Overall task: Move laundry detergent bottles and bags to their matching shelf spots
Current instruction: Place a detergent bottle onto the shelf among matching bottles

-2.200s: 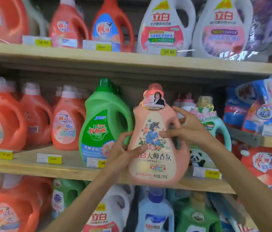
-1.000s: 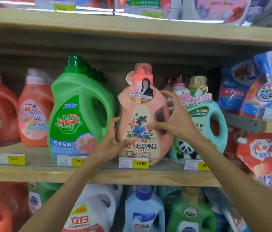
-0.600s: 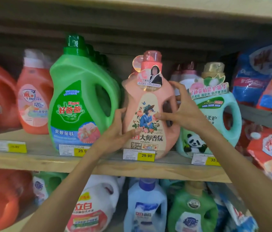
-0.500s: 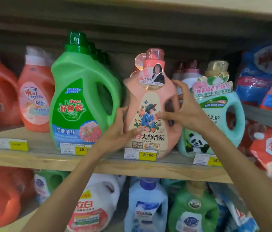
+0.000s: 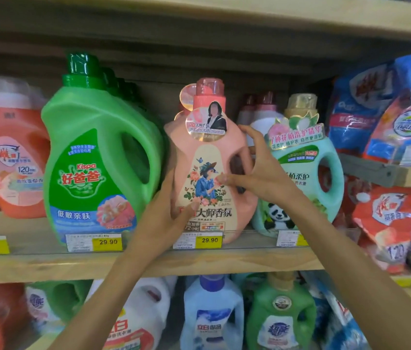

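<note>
A pink detergent bottle point(image 5: 208, 152) with a floral label and a pink cap stands upright on the middle wooden shelf point(image 5: 35, 261), behind a yellow 29.90 price tag point(image 5: 209, 239). It sits between a green Kispa bottle point(image 5: 93, 160) and a teal panda bottle point(image 5: 305, 168). My left hand point(image 5: 166, 210) cups its lower left side, thumb on the label. My right hand point(image 5: 257, 173) rests on its right side over the handle, fingers spread, thumb tip on the label.
Orange bottles point(image 5: 15, 168) stand at the left of the same shelf. Blue and red detergent bags point(image 5: 389, 109) fill a side shelf at the right. White, blue and green bottles point(image 5: 212, 311) crowd the shelf below. Another shelf board hangs close overhead.
The pink bottle went from held out in front of the shelf to standing in the gap behind its price tag. My right hand's fingers have spread wider. The view has moved closer.
</note>
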Tool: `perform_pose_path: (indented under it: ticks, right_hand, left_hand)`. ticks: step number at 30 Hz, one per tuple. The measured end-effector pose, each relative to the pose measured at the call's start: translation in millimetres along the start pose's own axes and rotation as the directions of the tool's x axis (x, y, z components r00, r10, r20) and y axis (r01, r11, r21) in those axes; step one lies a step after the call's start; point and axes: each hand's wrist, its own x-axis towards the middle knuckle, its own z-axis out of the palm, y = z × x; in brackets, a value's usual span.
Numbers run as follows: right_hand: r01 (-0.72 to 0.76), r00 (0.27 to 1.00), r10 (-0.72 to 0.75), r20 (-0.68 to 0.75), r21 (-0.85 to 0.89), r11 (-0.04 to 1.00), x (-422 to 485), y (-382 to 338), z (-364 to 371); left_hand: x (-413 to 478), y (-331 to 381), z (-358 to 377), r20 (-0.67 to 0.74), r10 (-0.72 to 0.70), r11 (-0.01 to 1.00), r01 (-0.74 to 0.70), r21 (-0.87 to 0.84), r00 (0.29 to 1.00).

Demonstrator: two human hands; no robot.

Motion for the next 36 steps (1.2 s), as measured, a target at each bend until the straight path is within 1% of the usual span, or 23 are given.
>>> perform_pose_path:
  ticks: [5,15,17,19,21,24,27,29,31,34,36]
  right_hand:
    - [-0.013,1.0,0.013,-0.016,-0.01,1.0,-1,0,3]
    - [-0.037,0.999,0.037,0.001,-0.029,0.999,-1,1,6]
    - [-0.03,1.0,0.03,0.006,-0.025,0.999,-3,1,8]
    - [-0.024,1.0,0.024,0.006,-0.009,1.0,-8,0,11]
    - [-0.03,1.0,0.03,0.006,-0.037,0.999,-14,-3,12]
    - [-0.007,0.999,0.008,0.047,-0.026,1.0,-27,-8,4]
    - [-0.052,0.993,0.057,0.107,-0.052,0.997,-43,-10,-13]
    - [-0.121,0.986,0.124,0.116,-0.033,0.992,-56,-4,-24]
    - [-0.166,0.976,0.171,0.136,-0.046,0.985,-71,2,-35]
    - [-0.157,0.957,0.186,0.223,-0.144,0.977,-100,3,-51]
    - [-0.128,0.918,0.2,0.342,-0.222,0.967,-121,1,-61]
  left_hand:
    - [-1,-5,3,-0.039,-0.03,0.997,0.033,0.076,0.999]
    - [-3,17,-7,-0.009,-0.056,0.995,0.057,0.084,0.998]
    - [-5,24,-8,0.014,-0.086,0.993,0.085,0.08,0.996]
    - [-5,25,-10,0.03,-0.145,0.988,0.143,0.062,0.989]
    - [-5,25,-15,0.037,-0.197,0.98,0.196,0.032,0.98]
    - [-7,19,-17,0.048,-0.238,0.971,0.238,-0.005,0.97]
    - [-15,33,-18,0.047,-0.27,0.963,0.271,-0.01,0.962]
    - [-26,45,-16,0.037,-0.26,0.966,0.26,0.012,0.965]
    - [-41,58,-13,0.012,-0.209,0.976,0.208,0.065,0.978]
    - [-70,81,-2,0.024,-0.114,0.982,0.109,0.153,0.993]
    - [-90,95,7,0.089,-0.101,0.971,0.079,0.227,0.991]
